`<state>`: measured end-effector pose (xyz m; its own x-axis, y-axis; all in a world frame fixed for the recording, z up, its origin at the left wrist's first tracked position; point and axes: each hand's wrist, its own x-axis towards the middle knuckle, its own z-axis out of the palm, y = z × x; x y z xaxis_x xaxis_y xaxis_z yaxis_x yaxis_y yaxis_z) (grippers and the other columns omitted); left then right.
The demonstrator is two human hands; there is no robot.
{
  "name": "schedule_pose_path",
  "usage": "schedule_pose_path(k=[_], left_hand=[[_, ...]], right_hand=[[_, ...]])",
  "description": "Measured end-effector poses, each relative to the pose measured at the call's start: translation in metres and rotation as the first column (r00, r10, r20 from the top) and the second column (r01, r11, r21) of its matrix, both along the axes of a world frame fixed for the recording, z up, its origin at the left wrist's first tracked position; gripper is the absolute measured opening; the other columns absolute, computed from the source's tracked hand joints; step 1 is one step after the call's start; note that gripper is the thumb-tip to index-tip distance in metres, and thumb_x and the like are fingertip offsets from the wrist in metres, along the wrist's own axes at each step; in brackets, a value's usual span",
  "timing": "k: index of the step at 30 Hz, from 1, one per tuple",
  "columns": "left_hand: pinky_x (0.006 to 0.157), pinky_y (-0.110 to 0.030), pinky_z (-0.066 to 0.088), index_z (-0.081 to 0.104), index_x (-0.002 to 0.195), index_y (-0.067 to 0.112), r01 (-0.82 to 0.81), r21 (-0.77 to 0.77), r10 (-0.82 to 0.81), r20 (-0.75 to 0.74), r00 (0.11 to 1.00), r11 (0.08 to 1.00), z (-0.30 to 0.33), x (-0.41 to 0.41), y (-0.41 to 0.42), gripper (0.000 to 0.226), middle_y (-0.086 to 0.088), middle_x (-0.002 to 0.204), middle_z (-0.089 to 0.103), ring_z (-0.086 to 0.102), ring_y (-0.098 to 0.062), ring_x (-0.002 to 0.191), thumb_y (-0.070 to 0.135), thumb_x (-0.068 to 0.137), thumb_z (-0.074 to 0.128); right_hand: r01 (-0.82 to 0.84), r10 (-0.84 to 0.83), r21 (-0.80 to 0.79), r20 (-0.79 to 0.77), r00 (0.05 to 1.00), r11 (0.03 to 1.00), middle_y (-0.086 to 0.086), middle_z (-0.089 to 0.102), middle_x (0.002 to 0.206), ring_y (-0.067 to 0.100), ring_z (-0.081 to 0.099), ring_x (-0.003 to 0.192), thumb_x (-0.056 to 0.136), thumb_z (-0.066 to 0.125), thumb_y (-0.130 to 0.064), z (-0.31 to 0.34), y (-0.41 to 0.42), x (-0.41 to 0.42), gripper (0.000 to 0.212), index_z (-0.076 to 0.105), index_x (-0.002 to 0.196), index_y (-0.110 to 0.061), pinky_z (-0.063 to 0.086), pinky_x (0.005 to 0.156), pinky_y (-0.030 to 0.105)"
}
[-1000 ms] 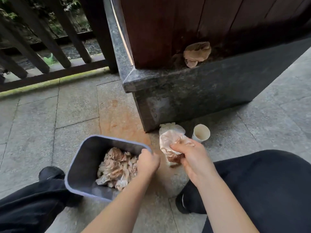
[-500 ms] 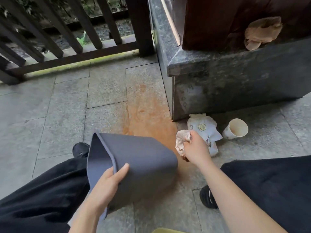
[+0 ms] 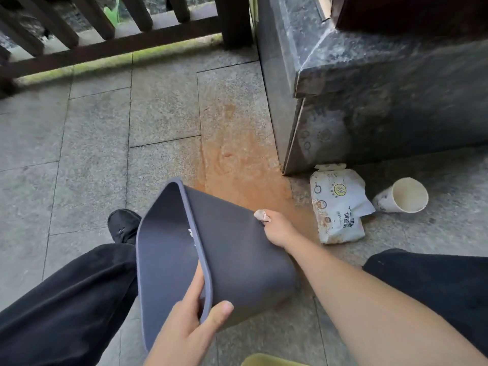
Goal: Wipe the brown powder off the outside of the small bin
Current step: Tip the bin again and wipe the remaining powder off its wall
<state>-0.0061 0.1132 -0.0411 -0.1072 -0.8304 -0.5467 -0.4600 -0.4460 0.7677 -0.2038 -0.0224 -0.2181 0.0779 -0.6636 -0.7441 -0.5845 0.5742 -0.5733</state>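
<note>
The small dark grey-blue bin (image 3: 237,260) lies tipped on its side above the stone floor, its opening turned toward the left. My left hand (image 3: 192,320) grips its rim at the near corner, thumb on the outer wall and fingers inside. My right hand (image 3: 277,228) holds a crumpled stained tissue (image 3: 261,215) against the bin's far outer side; most of the tissue is hidden in the fist. The outer wall facing me looks plain grey.
A brown-orange powder smear (image 3: 243,165) covers the floor tiles beyond the bin. A stained wet-wipe pack (image 3: 338,207) and a tipped paper cup (image 3: 404,195) lie at the foot of a dark stone plinth (image 3: 383,101). A wooden railing (image 3: 105,48) runs behind. My black-trousered legs (image 3: 60,299) flank the bin.
The bin has gone from upright with crumpled tissues showing inside to lying on its side. My left hand shifted along the rim, and my right hand brought the tissue onto the bin's far side.
</note>
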Motion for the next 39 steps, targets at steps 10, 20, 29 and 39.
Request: schedule_pose_path(k=[10,20,29,39], left_hand=[[0.104,-0.028,0.034,0.036,0.142,0.06,-0.141,-0.054,0.135,-0.1,0.986,0.989,0.007,0.003,-0.019,0.068,0.032,0.14,0.05,0.043,0.009,0.131,0.077,0.079,0.057],[0.075,-0.035,0.052,0.074,0.105,0.023,-0.613,0.217,0.634,-0.038,0.773,0.76,0.009,0.02,-0.042,0.04,0.007,0.101,0.077,0.073,-0.008,0.09,0.056,0.094,0.055],[0.08,-0.037,0.055,0.072,0.102,0.015,-0.751,0.299,0.794,-0.04,0.606,0.588,0.0,0.024,-0.047,0.049,0.0,0.096,0.078,0.074,-0.014,0.083,0.06,0.087,0.063],[0.063,-0.042,0.062,0.066,0.105,0.001,-0.724,0.465,0.858,-0.209,0.469,0.509,0.005,0.01,-0.063,0.057,-0.021,0.1,0.074,0.074,-0.029,0.085,0.055,0.094,0.054]], right_hand=[[-0.001,0.224,-0.521,0.364,0.904,0.854,-0.008,0.049,0.147,-0.012,0.03,0.136,0.095,0.039,-0.012,0.133,0.06,0.063,0.05,0.047,0.143,-0.024,0.021,0.113,0.011],[0.626,-0.585,-0.139,0.248,0.772,0.768,-0.009,0.051,0.075,0.015,0.045,0.07,0.101,0.044,-0.029,0.1,0.073,-0.069,0.031,0.052,0.071,-0.029,0.034,0.062,0.026],[0.335,-0.357,-0.247,-0.052,0.933,0.909,-0.005,0.048,0.149,0.022,0.045,0.134,0.1,0.032,-0.006,0.063,0.062,-0.009,0.052,0.05,0.143,-0.029,0.034,0.103,0.027],[-0.107,0.3,-0.685,0.169,0.939,0.721,0.006,0.03,0.16,0.012,0.015,0.152,0.094,0.039,-0.005,0.156,0.144,0.098,0.057,0.037,0.151,-0.011,0.007,0.124,0.03]])
